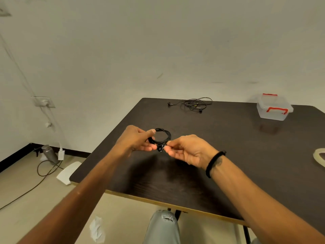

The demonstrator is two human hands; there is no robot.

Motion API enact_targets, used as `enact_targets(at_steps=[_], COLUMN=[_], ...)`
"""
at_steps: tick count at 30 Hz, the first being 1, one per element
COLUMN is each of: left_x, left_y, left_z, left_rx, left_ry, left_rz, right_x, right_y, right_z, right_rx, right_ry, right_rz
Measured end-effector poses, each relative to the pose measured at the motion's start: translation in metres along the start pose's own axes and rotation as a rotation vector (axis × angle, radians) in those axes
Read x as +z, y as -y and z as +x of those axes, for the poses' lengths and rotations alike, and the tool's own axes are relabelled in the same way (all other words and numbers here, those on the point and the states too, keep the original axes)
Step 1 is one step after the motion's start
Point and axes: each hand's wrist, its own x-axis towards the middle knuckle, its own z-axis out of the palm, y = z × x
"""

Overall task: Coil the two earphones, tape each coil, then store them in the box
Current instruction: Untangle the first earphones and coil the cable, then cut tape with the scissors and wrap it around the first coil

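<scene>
While the first earphone [162,137] sits wound into a small black ring at the centre of the frame, both hands hold it up just above the dark table [228,147]. The left hand [136,140] grips the ring's left side, thumb laid over the top of the loops and fingers curled beneath. The right hand [189,149] pinches the ring's lower right edge between thumb and fingertip, where a small end piece sticks out; whether that is a plug or an earbud is too small to tell. No tape shows on the coil.

Toward the upper middle of the frame, near the table's far edge, the second earphone [191,103] lies loose and tangled, not yet coiled. A roll of tape [319,156] peeks in at the right edge of the frame, well apart from both hands. The clear box [274,107] with red latches stands in the upper right on the table, its lid on.

By my reading, the task is at an early stage: one coil looks formed or nearly so, with its end being tucked or steadied. Left to do are taping this coil, winding and taping the second earphone, opening the box and putting both inside.
</scene>
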Motion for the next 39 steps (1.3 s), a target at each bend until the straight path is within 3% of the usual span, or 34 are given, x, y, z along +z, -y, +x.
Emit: enact_targets(at_steps=[2, 4, 9, 12, 15, 19, 24, 26, 30, 33, 39], left_x=[-0.004, -0.001, 0.013, 0.016, 0.016, 0.011, 0.028, 0.05, 0.12, 0.181, 0.266], left_y=[0.004, 0.015, 0.032, 0.033, 0.03, 0.022, -0.003, -0.014, -0.015, -0.009, -0.02], left_z=[0.004, 0.009, 0.012, 0.011, 0.011, 0.009, -0.003, -0.015, -0.027, -0.032, -0.032], left_rx=[-0.017, -0.014, 0.168, 0.25, 0.226, 0.269, 0.506, 0.621, 0.769, 0.751, 0.661], left_ry=[0.004, -0.032, -0.24, -0.299, -0.309, -0.441, -0.584, -0.534, -0.277, -0.101, 0.062], left_rz=[0.055, 0.179, 0.465, 0.617, 0.642, 0.562, 0.457, 0.501, 0.582, 0.523, 0.418], right_x=[0.005, 0.003, -0.015, -0.025, -0.036, -0.046, -0.062, -0.069, -0.091, -0.119, -0.189], right_y=[-0.001, -0.005, -0.011, -0.014, -0.012, -0.01, -0.009, -0.009, -0.012, -0.012, -0.005], right_z=[0.004, 0.006, 0.013, 0.012, 0.009, 0.006, -0.003, -0.01, -0.029, -0.047, -0.097], right_rx=[0.023, -0.015, -0.198, -0.226, -0.233, -0.277, -0.325, -0.335, -0.373, -0.39, -0.318], right_ry=[-0.017, -0.097, -0.256, -0.252, -0.279, -0.349, -0.39, -0.411, -0.463, -0.506, -0.593], right_rz=[-0.079, -0.331, -0.726, -0.674, -0.605, -0.602, -0.599, -0.608, -0.674, -0.736, -0.827])
